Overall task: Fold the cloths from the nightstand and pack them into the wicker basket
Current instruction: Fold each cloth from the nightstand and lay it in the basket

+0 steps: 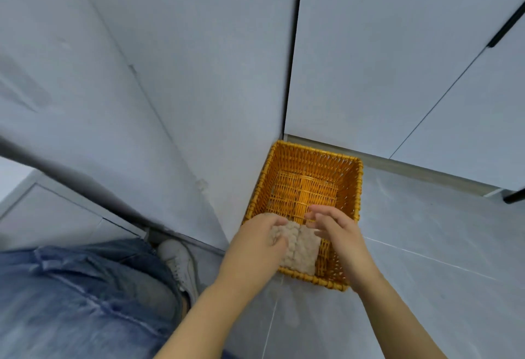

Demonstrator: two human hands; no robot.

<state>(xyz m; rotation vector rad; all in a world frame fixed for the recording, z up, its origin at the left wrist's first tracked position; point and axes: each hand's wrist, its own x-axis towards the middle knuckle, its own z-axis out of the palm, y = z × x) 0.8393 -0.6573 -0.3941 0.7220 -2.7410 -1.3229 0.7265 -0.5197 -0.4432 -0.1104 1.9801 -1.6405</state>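
Pale grey panelled wall and cabinet fronts (397, 60) across the top, split by a dark vertical gap. Light grey tiled floor (440, 245) below, with thin pale grout lines. Faded blue denim trouser leg (71, 302) at lower left, ending in a white lace-up sneaker (179, 262) planted on the floor near the wall. Rectangular orange woven wicker basket (349, 188) on the floor, tucked into the corner, one side against the wall; bare woven bottom visible in the far half. Two bare forearms reaching in from the bottom edge toward the basket's near end. Left hand (255, 242) over the near-left corner, fingers curled into a grip, grasping the left edge of a folded beige nubby-textured cloth (302, 248). Right hand (335, 225) just above the cloth's right side, fingers spread and relaxed, grip released, holding nothing; contact with the cloth unclear. Cloth folded into a small rectangle, lying inside the basket at its near end, close to the front rim.
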